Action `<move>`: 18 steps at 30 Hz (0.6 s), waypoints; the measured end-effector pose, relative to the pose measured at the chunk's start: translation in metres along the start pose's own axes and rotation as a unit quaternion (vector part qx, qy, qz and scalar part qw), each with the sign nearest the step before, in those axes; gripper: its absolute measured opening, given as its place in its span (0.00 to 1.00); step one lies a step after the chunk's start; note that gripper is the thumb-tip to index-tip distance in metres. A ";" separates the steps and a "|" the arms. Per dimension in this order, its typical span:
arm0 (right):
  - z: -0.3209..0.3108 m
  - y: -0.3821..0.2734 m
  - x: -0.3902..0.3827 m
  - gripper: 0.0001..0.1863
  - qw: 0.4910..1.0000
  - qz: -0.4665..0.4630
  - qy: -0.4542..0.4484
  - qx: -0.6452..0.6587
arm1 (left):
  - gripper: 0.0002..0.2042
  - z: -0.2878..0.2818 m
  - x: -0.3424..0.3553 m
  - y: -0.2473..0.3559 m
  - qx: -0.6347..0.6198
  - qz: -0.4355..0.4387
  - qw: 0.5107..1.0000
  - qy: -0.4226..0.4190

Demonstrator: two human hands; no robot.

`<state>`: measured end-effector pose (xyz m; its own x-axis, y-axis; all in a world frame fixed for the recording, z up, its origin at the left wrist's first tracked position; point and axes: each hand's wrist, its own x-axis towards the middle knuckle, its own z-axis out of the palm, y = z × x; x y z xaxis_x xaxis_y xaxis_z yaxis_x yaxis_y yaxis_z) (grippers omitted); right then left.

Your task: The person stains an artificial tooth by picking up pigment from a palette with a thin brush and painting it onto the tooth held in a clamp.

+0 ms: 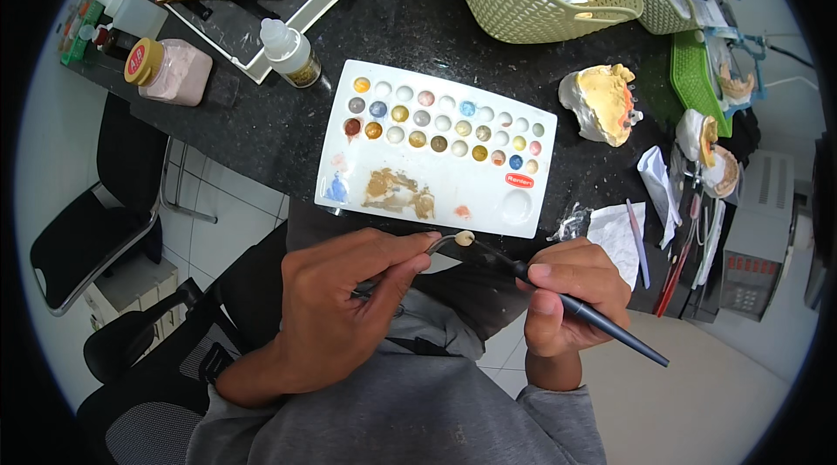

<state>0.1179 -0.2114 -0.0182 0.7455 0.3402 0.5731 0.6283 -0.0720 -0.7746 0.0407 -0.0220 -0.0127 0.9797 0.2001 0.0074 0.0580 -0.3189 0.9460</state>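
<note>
Pinched curved metal holder between thumb and forefinger of left hand, with grip closed. Had small tooth-shaped piece on holder's tip, between both hands, just beside near edge of white palette. Gripped dark brush in right hand, with thumb and fingers closed on handle and tip angled toward tooth-shaped piece; couldn't tell whether touching. Had tan, blue and pinkish smears on palette, nearer than rows of coloured wells. Saw plaster dental model right of palette.
</note>
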 end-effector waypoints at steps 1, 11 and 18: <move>-0.001 0.000 0.000 0.06 1.000 -0.001 -0.004 0.009 | 0.09 0.000 0.000 0.000 -0.003 -0.007 1.000 -0.003; -0.015 -0.001 -0.005 0.07 0.987 0.034 0.060 -0.146 | 0.11 0.000 -0.001 0.005 -0.339 -0.230 0.904 -0.123; -0.010 0.001 -0.003 0.06 0.982 0.043 0.041 -0.180 | 0.15 0.005 0.009 0.006 -0.472 -0.338 0.787 -0.208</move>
<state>0.1180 -0.2222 -0.0180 0.8048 0.2438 0.5412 0.5899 -0.4295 -0.6838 0.0510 -0.0269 -0.0084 0.7760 -0.3549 -0.5214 0.6167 0.6001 0.5094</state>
